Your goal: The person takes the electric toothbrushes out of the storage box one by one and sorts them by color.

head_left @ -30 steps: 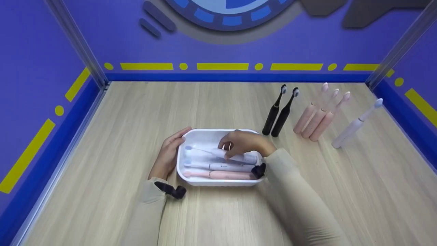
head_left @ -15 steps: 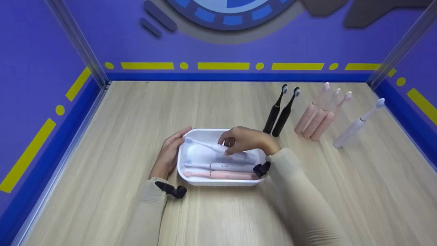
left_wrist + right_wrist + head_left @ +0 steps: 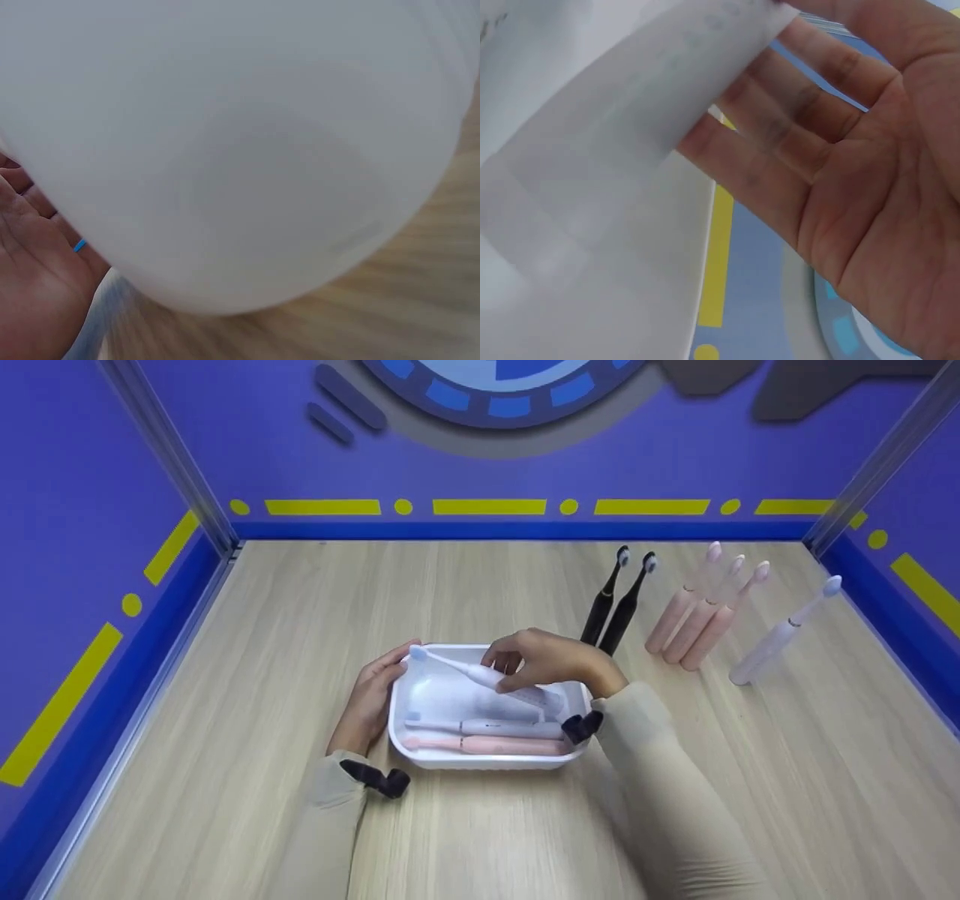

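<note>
While my left hand lies flat against the tray to steady it, my right grip pinches a white brush, head tilted up, just above two brushes lying below it.

Two black toothbrushes, three pink toothbrushes, one seemingly white toothbrush, lying on wooden table, purple walls
</note>
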Tool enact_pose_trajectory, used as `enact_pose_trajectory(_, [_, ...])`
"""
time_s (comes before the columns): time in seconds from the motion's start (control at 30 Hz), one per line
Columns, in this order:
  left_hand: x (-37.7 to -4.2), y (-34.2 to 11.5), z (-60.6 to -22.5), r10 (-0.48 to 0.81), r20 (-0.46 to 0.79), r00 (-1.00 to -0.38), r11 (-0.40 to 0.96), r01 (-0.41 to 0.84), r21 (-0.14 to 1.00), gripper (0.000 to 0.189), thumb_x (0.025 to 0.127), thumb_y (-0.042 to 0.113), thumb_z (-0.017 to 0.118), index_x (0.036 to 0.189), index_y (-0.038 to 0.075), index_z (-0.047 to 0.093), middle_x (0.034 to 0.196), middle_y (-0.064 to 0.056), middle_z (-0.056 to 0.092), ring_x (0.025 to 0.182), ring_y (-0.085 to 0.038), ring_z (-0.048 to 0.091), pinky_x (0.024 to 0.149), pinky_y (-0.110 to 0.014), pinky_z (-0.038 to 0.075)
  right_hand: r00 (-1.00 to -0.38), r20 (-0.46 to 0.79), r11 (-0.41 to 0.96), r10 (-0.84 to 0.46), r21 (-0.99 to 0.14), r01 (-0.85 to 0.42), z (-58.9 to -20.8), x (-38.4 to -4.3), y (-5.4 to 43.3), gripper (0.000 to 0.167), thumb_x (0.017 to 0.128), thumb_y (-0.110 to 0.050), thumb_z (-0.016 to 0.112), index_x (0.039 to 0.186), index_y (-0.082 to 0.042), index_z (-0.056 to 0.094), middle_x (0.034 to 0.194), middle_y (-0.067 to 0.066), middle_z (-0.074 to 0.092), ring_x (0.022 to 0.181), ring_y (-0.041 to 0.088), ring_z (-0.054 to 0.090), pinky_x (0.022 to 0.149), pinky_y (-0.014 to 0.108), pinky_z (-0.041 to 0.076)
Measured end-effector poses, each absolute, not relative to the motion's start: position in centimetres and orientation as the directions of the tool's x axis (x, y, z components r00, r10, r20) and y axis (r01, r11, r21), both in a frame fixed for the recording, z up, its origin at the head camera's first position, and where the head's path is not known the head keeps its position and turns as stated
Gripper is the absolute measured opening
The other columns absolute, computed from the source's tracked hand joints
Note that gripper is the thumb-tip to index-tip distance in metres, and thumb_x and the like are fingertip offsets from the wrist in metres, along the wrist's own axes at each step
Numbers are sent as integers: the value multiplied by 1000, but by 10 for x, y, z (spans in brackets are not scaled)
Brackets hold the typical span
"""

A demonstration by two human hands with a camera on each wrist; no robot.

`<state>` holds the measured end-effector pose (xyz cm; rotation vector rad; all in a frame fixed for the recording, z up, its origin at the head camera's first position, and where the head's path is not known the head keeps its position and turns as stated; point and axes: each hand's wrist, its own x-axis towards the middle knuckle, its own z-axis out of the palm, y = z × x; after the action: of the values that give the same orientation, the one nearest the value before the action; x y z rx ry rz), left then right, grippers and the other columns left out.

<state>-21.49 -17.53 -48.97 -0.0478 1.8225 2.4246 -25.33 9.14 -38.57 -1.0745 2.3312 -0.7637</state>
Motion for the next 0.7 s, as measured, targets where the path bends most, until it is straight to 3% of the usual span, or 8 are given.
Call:
enact_pose_trajectory(0.33, [-215, -176, -489, 75, -82, -994, -254, -98, 962, 44, 96, 3, 39, 139, -2, 47, 151, -12, 41, 142, -23, 34, 119, -36, 27, -629, -140, 547, -764, -656, -519, -380, -253, 105, 35, 85, -19, 71, 117, -9, 65, 101, 5, 72, 94, 16, 66, 86, 33, 54])
enact_pose_trajectory(0.7, [-215, -175, -488, 61, -89, -994, -262, -102, 960, 44, 95, 3, 40, 139, -3, 47, 149, -15, 43, 140, -24, 37, 117, -34, 31, -670, -50, 492, -741, -719, -491, -376, -252, 122, 34, 85, -17, 71, 117, -10, 65, 100, 5, 72, 93, 17, 66, 81, 34, 56])
